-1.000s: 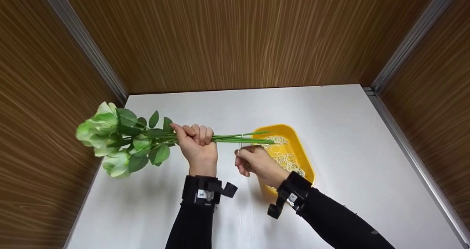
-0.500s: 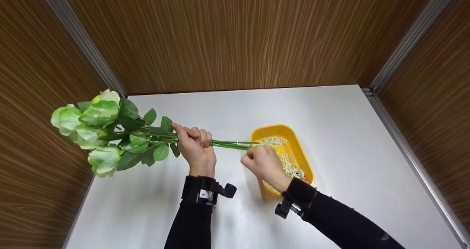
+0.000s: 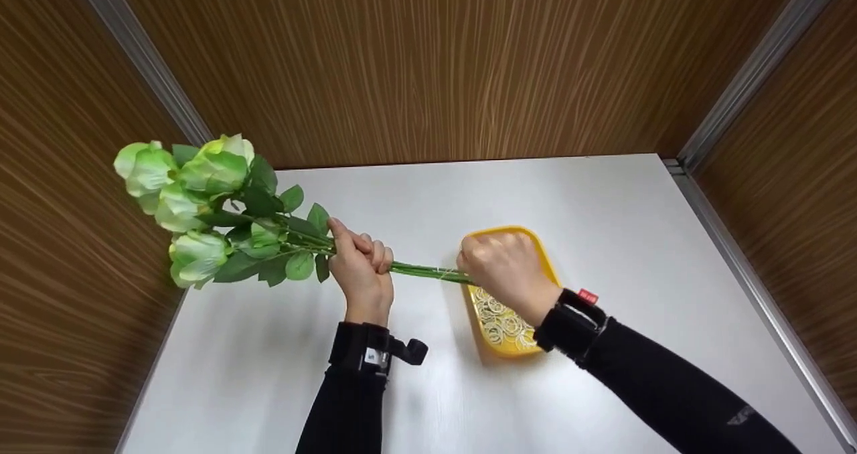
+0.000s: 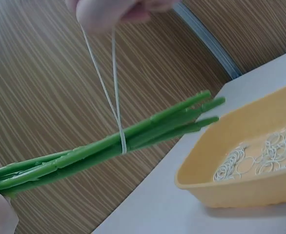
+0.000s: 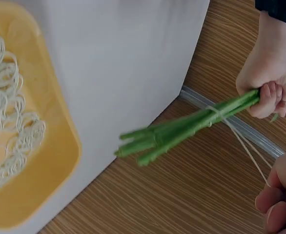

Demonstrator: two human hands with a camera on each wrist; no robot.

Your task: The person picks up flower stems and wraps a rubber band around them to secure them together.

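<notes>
My left hand (image 3: pixel 359 266) grips a bunch of green flower stems (image 3: pixel 422 270) in a fist, above the white table (image 3: pixel 622 226). The pale green blooms (image 3: pixel 187 199) point up and left. My right hand (image 3: pixel 505 266) pinches a thin cream rubber band (image 4: pixel 111 73) that loops round the stems (image 4: pixel 104 151) near their cut ends and is stretched taut away from them. The same band (image 5: pixel 240 139) and stems (image 5: pixel 182 129) show in the right wrist view, with the left hand (image 5: pixel 272 80) beyond.
A yellow tray (image 3: pixel 546 266) with several loose rubber bands (image 3: pixel 499 317) sits on the table under my right hand. Brown wood-grain walls (image 3: pixel 428 65) with metal corner strips (image 3: pixel 750 72) close the table in on three sides.
The bunch has tilted, blooms rising up and left. My right hand has moved from below the stem ends to over them and the tray, pulling the band taut.
</notes>
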